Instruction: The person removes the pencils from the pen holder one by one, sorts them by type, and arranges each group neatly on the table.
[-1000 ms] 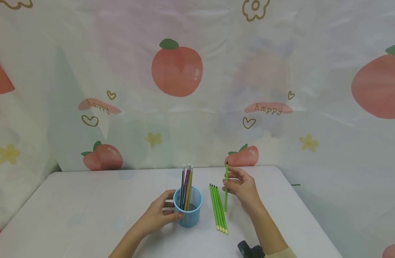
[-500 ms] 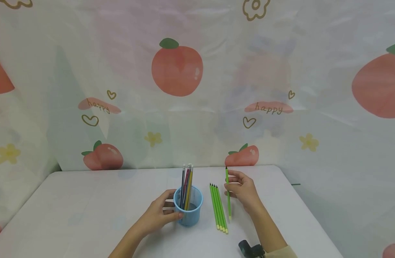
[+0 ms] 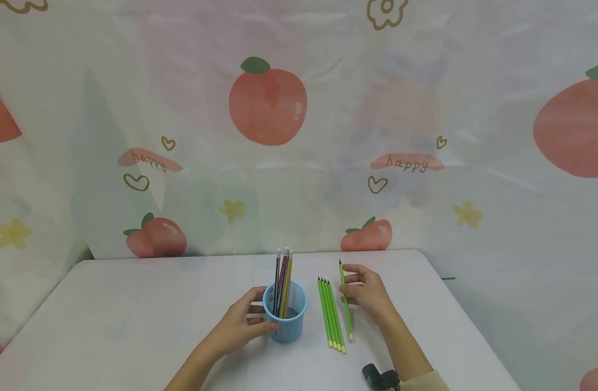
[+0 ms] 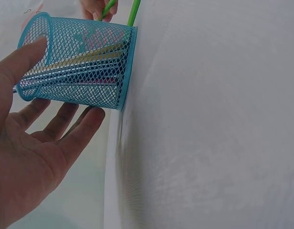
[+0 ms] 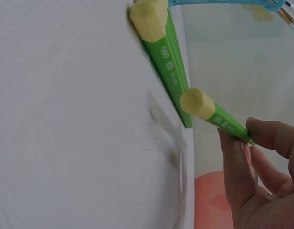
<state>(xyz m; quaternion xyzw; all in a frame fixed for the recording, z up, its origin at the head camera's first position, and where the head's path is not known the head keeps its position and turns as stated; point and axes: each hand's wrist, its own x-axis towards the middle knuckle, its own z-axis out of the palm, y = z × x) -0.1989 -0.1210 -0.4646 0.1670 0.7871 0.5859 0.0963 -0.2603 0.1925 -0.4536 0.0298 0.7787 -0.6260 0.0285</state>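
A light blue mesh pencil holder (image 3: 286,330) stands upright on the white table in the head view, several pencils (image 3: 282,282) leaning inside it. My left hand (image 3: 240,326) holds it from the left; the left wrist view shows the thumb on one side of the mesh (image 4: 82,62) and the fingers on the other. To its right lies a row of several green pencils (image 3: 332,317), dark tips pointing away. Just right of that row, my right hand (image 3: 372,296) pinches another green pencil (image 3: 347,320). In the right wrist view its pale yellow end (image 5: 197,103) appears raised above the table.
The white table (image 3: 132,320) runs back to a fruit-patterned curtain (image 3: 299,195). A black device (image 3: 379,377) sits at the right wrist, near the front edge of the head view.
My right hand has come down and slightly nearer with the green pencil, whose yellow end has swung to the right. The left hand and pencil holder have stayed put.
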